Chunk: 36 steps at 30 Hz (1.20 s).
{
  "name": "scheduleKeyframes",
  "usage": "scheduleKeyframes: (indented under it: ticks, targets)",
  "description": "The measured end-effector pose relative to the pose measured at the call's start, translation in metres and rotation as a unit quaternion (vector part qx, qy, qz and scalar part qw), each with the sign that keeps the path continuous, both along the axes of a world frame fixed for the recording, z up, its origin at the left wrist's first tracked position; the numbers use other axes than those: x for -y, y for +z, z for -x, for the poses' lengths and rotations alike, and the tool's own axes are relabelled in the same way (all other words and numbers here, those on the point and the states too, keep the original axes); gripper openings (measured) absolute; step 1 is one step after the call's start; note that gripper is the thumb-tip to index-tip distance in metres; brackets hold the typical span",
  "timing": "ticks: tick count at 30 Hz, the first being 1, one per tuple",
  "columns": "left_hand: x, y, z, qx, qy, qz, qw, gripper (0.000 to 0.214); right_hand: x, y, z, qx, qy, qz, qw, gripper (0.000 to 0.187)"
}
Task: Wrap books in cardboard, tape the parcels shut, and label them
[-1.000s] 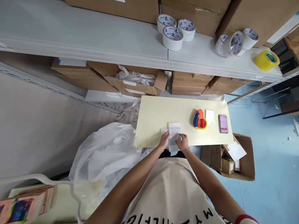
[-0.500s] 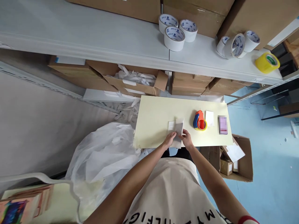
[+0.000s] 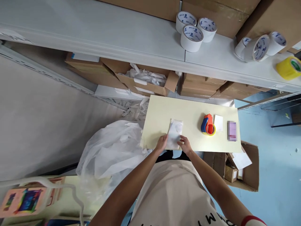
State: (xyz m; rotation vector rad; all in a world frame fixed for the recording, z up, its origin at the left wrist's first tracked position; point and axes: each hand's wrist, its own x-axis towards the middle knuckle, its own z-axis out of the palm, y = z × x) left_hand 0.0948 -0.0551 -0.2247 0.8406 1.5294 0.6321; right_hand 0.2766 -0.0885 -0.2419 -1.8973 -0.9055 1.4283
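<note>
A small white packet point(image 3: 175, 133) lies flat on the pale yellow table point(image 3: 192, 106), near its front edge. My left hand point(image 3: 161, 143) grips the packet's lower left edge with curled fingers. My right hand point(image 3: 185, 144) pinches its lower right corner. Right of the packet stand a red and blue tape dispenser point(image 3: 208, 124), a white card point(image 3: 218, 122) and a purple phone point(image 3: 231, 130).
A shelf above carries white tape rolls point(image 3: 192, 38) and a yellow roll point(image 3: 288, 67); cardboard boxes sit beneath it. A large white plastic bag point(image 3: 113, 153) lies left of the table. An open carton point(image 3: 242, 169) stands on the blue floor at right.
The packet has been turned over and laid flatter, slightly leftward on the table. Both hands stay at its near edge. The camera view has shifted.
</note>
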Motion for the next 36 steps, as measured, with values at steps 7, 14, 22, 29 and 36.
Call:
scheduleKeyframes:
  ticks: [7, 14, 22, 29, 36]
  targets:
    - [-0.007, -0.003, 0.011, 0.002, 0.046, -0.028, 0.999, 0.038, -0.025, -0.006, 0.023, -0.020, -0.004, -0.015, 1.000, 0.051]
    - [-0.057, -0.015, 0.046, 0.003, 0.117, -0.040, 0.992, 0.040, -0.098, -0.002, 0.066, -0.063, 0.010, -0.015, 0.998, 0.060]
    - [-0.118, -0.025, 0.074, 0.017, 0.157, -0.078, 0.984, 0.036, -0.154, 0.001, 0.101, -0.079, 0.013, -0.026, 0.996, 0.067]
    - [-0.133, -0.032, 0.083, 0.021, 0.186, -0.101, 0.977, 0.033, -0.168, -0.001, 0.108, -0.101, 0.032, -0.044, 0.993, 0.076]
    - [-0.091, -0.014, 0.079, 0.008, 0.221, -0.100, 0.970, 0.039, -0.129, 0.020, 0.090, -0.090, 0.044, -0.044, 0.994, 0.073]
